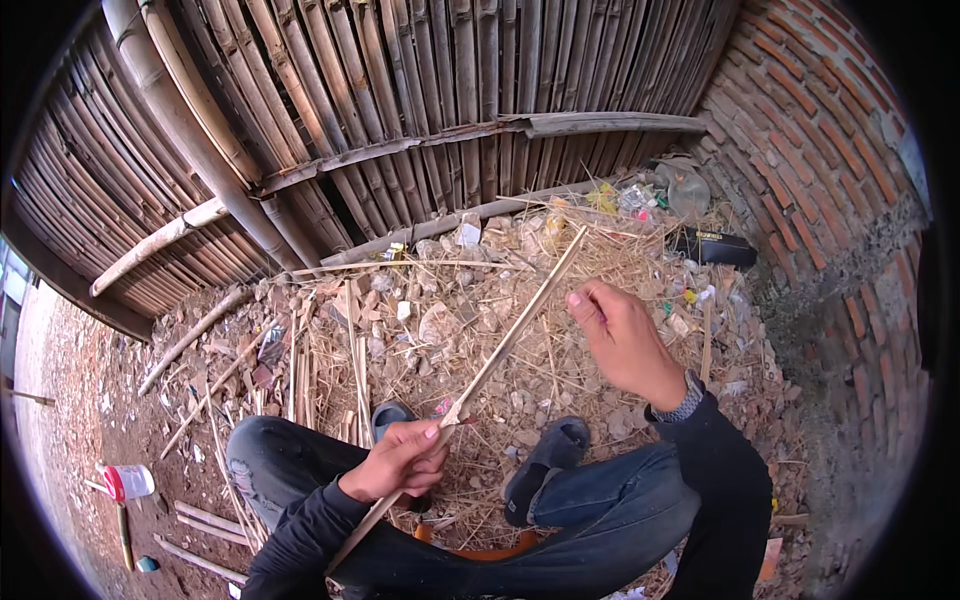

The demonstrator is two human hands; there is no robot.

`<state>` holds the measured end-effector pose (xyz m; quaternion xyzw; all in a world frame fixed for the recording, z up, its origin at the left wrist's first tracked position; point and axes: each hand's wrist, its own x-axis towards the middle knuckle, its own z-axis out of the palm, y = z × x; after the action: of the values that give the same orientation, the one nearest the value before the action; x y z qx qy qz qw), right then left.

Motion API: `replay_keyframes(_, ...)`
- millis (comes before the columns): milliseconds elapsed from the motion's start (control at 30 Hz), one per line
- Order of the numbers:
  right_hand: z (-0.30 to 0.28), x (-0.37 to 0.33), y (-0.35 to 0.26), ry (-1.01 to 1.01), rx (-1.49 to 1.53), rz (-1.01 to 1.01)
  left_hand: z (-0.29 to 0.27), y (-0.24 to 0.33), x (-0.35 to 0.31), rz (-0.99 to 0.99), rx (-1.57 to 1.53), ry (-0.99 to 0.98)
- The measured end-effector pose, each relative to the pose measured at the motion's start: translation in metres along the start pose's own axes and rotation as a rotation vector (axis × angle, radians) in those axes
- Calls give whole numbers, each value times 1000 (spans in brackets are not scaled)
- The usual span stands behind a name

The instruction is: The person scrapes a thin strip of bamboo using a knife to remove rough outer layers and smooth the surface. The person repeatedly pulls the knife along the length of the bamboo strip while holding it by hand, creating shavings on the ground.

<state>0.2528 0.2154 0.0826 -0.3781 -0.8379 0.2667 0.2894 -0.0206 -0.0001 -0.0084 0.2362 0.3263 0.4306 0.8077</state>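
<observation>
At the far left a red-and-white tub (128,482) sits on the ground, with loose sticks (212,527) lying nearer the person's knee. Then comes the left hand (398,462), its fingers wrapped round the lower part of a long, pale strip (515,334) that looks like split bamboo. The strip slants up and rightward over the rubble, between the knees and the slatted fence (450,80); its upper end stands free. It should be light and fairly stiff, with some spring toward that thin end, and dry enough not to slip — though the edges may well splinter. Just above the left hand a patch looks frayed, so the smoother flat faces above or below it seem the better place to grip, and a pinch across the faces kinder than a slide along the edges. Farther right, the right hand (625,340) hangs beside the upper length, apart from it, fingers loosely curled; whether they pinch anything small, I cannot tell.
</observation>
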Motion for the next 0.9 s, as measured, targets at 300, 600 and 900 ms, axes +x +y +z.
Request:
replay_keyframes(300,28,-19,-18,-159,-368,11,5,7,1,8,25,13)
replay_keyframes(600,15,4,17,0,-399,50,7,4,-1,-38,21,25)
replay_keyframes(900,15,3,33,30,-387,-36,8,10,-2,-45,-11,-16)
